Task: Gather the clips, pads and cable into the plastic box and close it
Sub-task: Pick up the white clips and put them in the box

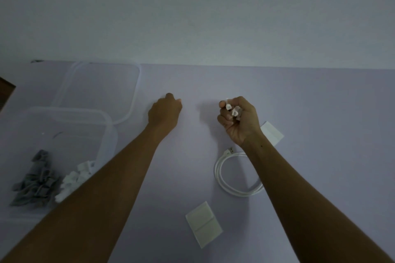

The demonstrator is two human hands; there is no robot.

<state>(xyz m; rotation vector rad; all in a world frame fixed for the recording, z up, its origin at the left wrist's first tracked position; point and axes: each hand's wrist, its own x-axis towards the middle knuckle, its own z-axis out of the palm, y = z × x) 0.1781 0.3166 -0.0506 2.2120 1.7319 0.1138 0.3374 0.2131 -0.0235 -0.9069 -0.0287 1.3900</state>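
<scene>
White clips (234,111) in the right hand (242,125); left hand (164,111) perhaps empty.

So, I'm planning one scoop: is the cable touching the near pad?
Apart. The head view shows a strip of bare table between the coiled cable and the near pad.

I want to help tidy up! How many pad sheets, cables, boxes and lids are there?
Pad sheets: 2, one near, one farther
Cable: 1
Box: 1
Lid: 1
Total: 5, leaving out the clips, too heaped to count.
</scene>
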